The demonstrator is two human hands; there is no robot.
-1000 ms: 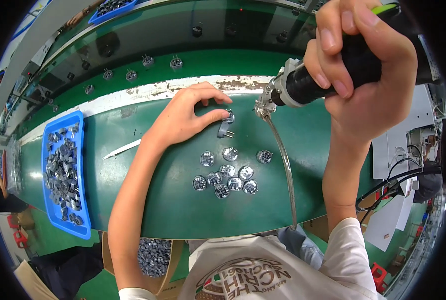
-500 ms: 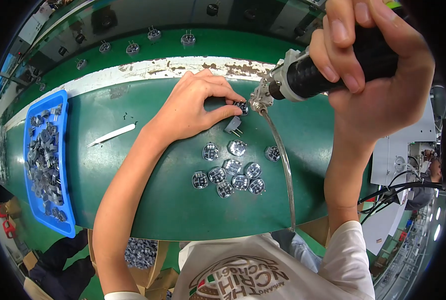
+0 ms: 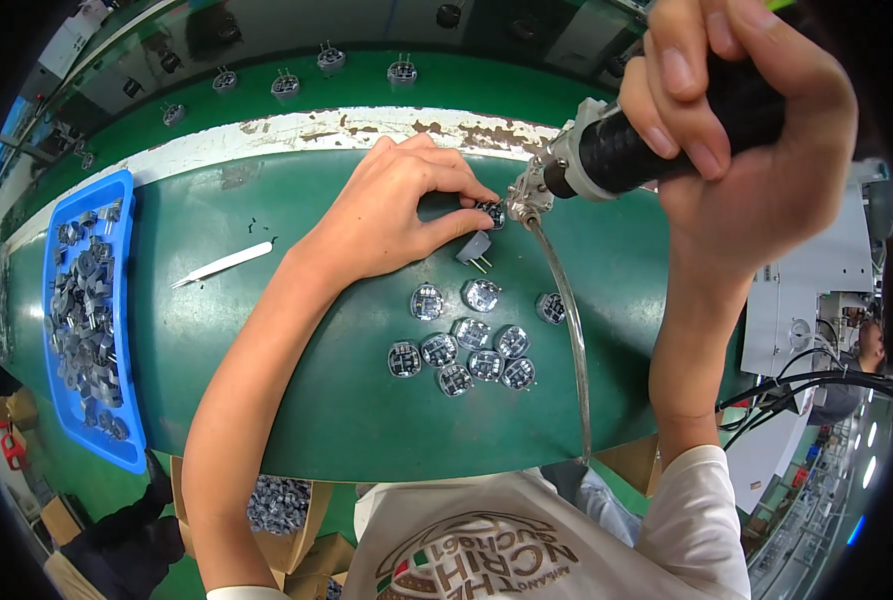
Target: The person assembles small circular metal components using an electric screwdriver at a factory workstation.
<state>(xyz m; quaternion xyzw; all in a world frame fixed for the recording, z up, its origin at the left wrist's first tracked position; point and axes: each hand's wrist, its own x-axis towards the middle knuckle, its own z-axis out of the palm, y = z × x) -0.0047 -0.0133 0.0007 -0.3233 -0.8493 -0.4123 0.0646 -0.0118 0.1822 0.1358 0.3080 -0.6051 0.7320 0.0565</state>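
Observation:
My left hand (image 3: 397, 205) rests on the green table (image 3: 267, 340) and pinches a small dark round part (image 3: 489, 213) between thumb and fingers. My right hand (image 3: 737, 120) grips a black-handled tool (image 3: 657, 135) whose metal tip (image 3: 520, 205) touches that part. A clear thin tube (image 3: 567, 330) hangs from the tip toward me. Just below lies a small grey piece with two pins (image 3: 474, 248). Several round silvery parts (image 3: 472, 345) lie in a cluster nearer to me.
A blue tray (image 3: 122, 330) full of small grey parts sits at the left. White tweezers (image 3: 222, 265) lie beside it. More round parts (image 3: 329, 58) stand on the far belt. A box of parts (image 3: 277, 500) sits under the table edge. Cables (image 3: 817, 385) hang at the right.
The tool tip has come down onto the part held by my left hand. The view has shifted a little; the left hand stays in place.

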